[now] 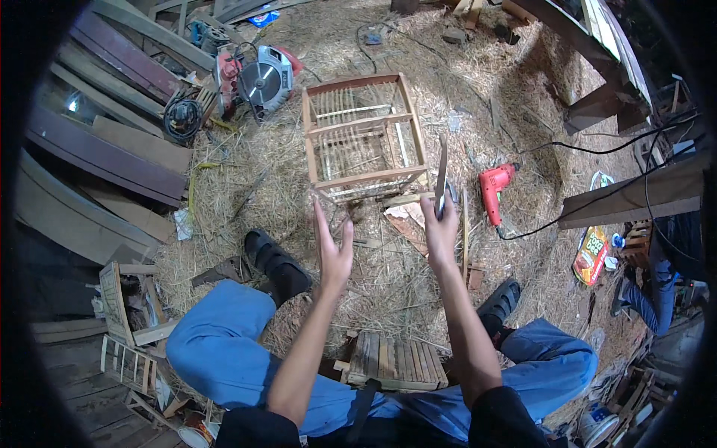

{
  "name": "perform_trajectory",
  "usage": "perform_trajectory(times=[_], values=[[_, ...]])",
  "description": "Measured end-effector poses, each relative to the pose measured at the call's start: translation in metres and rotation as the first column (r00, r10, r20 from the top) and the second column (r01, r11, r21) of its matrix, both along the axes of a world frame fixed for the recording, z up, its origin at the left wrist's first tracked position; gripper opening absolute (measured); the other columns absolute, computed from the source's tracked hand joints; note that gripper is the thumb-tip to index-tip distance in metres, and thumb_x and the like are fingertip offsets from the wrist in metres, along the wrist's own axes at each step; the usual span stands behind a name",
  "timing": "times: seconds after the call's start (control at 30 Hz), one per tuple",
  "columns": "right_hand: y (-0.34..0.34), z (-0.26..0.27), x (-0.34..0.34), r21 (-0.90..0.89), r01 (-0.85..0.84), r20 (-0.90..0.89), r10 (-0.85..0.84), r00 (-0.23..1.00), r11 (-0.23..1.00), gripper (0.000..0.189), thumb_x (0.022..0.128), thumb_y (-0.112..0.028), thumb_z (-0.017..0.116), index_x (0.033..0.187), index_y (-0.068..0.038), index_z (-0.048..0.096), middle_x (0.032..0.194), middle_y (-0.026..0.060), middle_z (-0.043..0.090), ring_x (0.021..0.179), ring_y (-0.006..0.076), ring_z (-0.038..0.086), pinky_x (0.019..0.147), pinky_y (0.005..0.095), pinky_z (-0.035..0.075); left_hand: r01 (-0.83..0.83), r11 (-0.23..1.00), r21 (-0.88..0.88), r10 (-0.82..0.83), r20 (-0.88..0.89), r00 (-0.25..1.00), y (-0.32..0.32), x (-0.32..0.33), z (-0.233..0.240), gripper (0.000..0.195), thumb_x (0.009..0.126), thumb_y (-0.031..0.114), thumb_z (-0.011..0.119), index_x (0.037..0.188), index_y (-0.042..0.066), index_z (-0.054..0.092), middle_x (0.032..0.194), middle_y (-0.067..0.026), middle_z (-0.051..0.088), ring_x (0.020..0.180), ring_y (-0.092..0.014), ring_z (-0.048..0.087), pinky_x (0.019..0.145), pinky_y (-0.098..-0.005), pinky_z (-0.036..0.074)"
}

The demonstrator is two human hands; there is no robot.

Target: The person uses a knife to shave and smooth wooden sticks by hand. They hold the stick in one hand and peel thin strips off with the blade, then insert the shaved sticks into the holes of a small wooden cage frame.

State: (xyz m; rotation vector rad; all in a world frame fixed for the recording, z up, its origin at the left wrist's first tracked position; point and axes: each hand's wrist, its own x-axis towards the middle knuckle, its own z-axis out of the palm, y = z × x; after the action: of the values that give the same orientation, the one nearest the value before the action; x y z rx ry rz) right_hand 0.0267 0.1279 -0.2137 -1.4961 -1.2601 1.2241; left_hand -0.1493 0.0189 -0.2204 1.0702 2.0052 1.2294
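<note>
A wooden cage-like frame [369, 176] with thin slats across it stands on the straw-strewn ground before me. My left hand [335, 260] is raised below its near left corner, fingers and thumb apart and nothing in the palm. Whether a fingertip touches the frame I cannot tell. In my right hand [441, 232] is a hand tool with a long narrow blade [442, 165], probably a handsaw. Its blade points away from me, just right of the frame's near right corner. My fingers hide much of the handle.
A red corded drill [493, 187] lies to the right. Beyond the frame on the left sits a circular saw [260, 83]. Planks [106, 159] line the left side. A slatted wooden piece [395, 358] is between my legs. At far right a person's leg [650, 302] shows.
</note>
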Motion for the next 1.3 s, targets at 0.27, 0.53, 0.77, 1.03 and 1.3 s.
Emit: perform_trajectory(times=[0.27,0.53,0.77,1.03,1.3], values=[[-0.093,-0.126,0.067,-0.251,0.051,0.164,-0.009,0.986,0.967,0.038,0.093,-0.024,0.070,0.118,0.003,0.063,0.075,-0.0022,0.054,0.065,0.0074,0.044,0.058,0.0270,0.040,0.156,0.955,-0.254,-0.126,0.133,0.983,-0.052,0.062,-0.140,0.054,0.098,0.022,0.058,0.146,0.003,0.045,0.145,-0.0243,0.048,0.133,-0.037,0.048,0.110,-0.0477,0.037],[-0.143,-0.167,0.069,-0.248,0.105,0.256,-0.039,0.966,0.963,0.031,0.088,-0.018,0.071,0.111,0.002,0.064,0.075,-0.0023,0.049,0.068,0.0092,0.043,0.063,0.0286,0.042,0.039,0.891,-0.452,-0.184,-0.282,0.942,-0.027,0.092,-0.236,0.039,0.090,0.018,0.064,0.129,0.015,0.063,0.130,-0.0109,0.060,0.121,-0.032,0.056,0.109,-0.0503,0.036],[-0.132,-0.167,0.088,-0.228,0.178,0.153,-0.145,0.978,0.957,0.034,0.087,-0.021,0.072,0.113,0.000,0.065,0.075,0.0041,0.058,0.067,0.0142,0.052,0.064,0.0330,0.045,0.218,0.956,-0.198,-0.270,-0.289,0.919,-0.009,0.101,-0.180,0.023,0.091,0.014,0.064,0.112,0.013,0.073,0.102,-0.0104,0.072,0.101,-0.029,0.067,0.094,-0.0437,0.045],[-0.127,-0.147,0.101,-0.333,0.190,0.281,-0.095,0.955,0.924,0.027,0.084,-0.026,0.077,0.092,-0.001,0.068,0.068,-0.0020,0.054,0.061,0.0103,0.046,0.058,0.0320,0.041,0.052,0.999,-0.016,-0.050,0.118,0.992,0.007,0.100,-0.131,0.036,0.097,0.023,0.064,0.121,-0.004,0.067,0.096,-0.0170,0.075,0.083,-0.021,0.071,0.077,-0.0327,0.053],[-0.163,-0.176,0.081,-0.397,0.091,0.497,0.131,0.858,0.913,0.046,0.081,-0.039,0.077,0.116,-0.011,0.070,0.099,0.0162,0.073,0.095,0.0377,0.070,0.087,0.0463,0.053,0.038,0.966,-0.256,-0.040,-0.004,0.999,-0.025,0.075,-0.180,0.035,0.090,0.022,0.071,0.121,0.006,0.069,0.093,-0.0158,0.074,0.083,-0.027,0.072,0.075,-0.0380,0.054]])
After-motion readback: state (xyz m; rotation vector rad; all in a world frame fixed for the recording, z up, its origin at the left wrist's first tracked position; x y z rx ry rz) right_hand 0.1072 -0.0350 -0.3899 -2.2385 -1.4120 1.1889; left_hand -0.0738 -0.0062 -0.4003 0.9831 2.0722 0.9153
